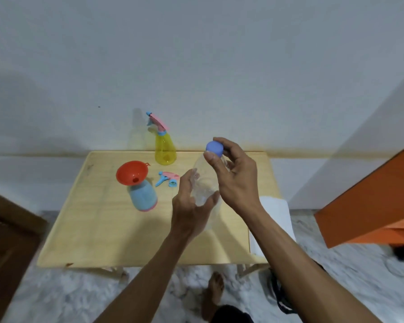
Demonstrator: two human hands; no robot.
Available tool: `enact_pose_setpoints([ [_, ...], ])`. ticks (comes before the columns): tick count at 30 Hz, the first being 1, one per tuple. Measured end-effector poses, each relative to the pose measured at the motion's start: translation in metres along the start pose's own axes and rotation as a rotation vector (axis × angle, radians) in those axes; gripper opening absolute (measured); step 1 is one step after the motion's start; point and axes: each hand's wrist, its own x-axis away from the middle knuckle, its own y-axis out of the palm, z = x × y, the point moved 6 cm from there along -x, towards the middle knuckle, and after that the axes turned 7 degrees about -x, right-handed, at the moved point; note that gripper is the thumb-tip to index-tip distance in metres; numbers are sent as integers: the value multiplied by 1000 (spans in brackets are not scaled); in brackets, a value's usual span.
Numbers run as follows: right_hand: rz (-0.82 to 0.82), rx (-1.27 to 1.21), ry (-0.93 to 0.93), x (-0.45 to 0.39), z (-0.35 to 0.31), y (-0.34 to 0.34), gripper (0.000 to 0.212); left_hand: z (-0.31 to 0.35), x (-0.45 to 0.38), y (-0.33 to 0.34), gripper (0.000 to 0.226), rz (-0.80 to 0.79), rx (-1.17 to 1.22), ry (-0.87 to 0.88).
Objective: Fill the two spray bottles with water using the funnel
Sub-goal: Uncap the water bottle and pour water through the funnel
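My left hand (191, 206) grips the lower body of a clear plastic water bottle (205, 183), held above the table. My right hand (236, 176) pinches the bottle's purple cap (214, 148) with thumb and fingers. A red funnel (132, 171) sits in the neck of a blue spray bottle (143, 195) with a pink base, standing at the table's left middle. Its pink and blue spray head (168, 178) lies loose on the table beside it. A yellow spray bottle (165, 149) with its pink spray head screwed on stands at the back.
The small wooden folding table (98, 234) stands against a white wall. A white cloth or paper (275, 213) lies at its right edge. An orange panel (371, 194) rises at the right, a dark wooden door (7, 241) at the left. My foot (214, 290) is below the table's front edge.
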Motion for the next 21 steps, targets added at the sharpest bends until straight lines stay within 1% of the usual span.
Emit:
enact_pose_setpoints([
  [2,-10,-4,10,14,3,-1,28,-4,13,-1,74,-11,17,-26],
  [6,-29,7,-5,28,5,-4,27,-5,30,-1,75,4,2,-18],
  [13,-47,25,-19,37,13,-11,27,-7,41,7,75,-2,-9,-19],
  [18,-80,23,14,33,9,-12,38,-5,39,7,76,58,-30,-15],
  [21,-33,32,28,25,4,-12,39,-2,37,8,74,70,-71,-8],
])
